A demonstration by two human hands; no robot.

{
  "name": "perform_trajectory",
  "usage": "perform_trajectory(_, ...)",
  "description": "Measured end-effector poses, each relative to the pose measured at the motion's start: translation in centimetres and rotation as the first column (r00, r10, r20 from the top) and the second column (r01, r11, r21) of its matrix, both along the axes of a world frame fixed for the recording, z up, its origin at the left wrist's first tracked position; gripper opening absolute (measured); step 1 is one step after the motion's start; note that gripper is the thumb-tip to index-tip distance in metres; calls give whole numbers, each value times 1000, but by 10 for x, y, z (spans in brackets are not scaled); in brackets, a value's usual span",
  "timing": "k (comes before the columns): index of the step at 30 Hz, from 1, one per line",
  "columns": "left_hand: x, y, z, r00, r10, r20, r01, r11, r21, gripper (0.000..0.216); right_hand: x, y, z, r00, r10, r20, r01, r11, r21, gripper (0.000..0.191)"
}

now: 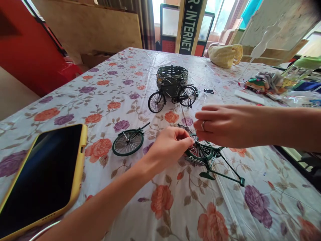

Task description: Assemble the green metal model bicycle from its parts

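A green miniature bicycle frame (213, 164) lies on its side on the flowered tablecloth (105, 97), its rear wheel under my hands. My left hand (169, 147) pinches something small at that wheel's rim, fingers closed. My right hand (223, 125), with a ring on one finger, reaches in from the right and its fingers close on the same wheel area. A loose green front wheel with fork (128, 141) lies to the left, apart from the frame.
A finished black model bicycle (172, 94) stands mid-table before a woven basket (172, 74). A phone in a yellow case (42, 177) lies at the near left. A small black part (209, 91), a yellow bag (225, 55) and cluttered items (271, 83) sit at the far right.
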State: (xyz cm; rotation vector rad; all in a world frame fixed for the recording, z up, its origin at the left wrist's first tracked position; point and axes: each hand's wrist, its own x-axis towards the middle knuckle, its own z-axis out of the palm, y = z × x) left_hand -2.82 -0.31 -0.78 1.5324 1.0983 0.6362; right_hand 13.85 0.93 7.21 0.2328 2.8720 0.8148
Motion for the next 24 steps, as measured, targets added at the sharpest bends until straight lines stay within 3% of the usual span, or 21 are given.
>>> perform_trajectory(8, 1, -1, 3, 1000, -5, 11, 5, 1000, -10, 16, 2, 4, 5, 999, 45, 6, -45, 998, -39, 17)
perform_trajectory(14, 1, -3, 3, 1000, 11, -9, -11, 1000, -1, 15, -4, 3, 6, 993, 101, 55, -103, 994, 48, 28)
perform_trajectory(19, 1, -3, 2, 1000, 5, 8, -5, 1000, 1, 15, -5, 1, 3, 998, 53, 41, -53, 999, 7, 25)
perform_trajectory(24, 0, -4, 5, 1000, 5, -21, -4, 1000, 8, 16, -2, -4, -1, 992, -25, 124, 19, 998, 52, 26)
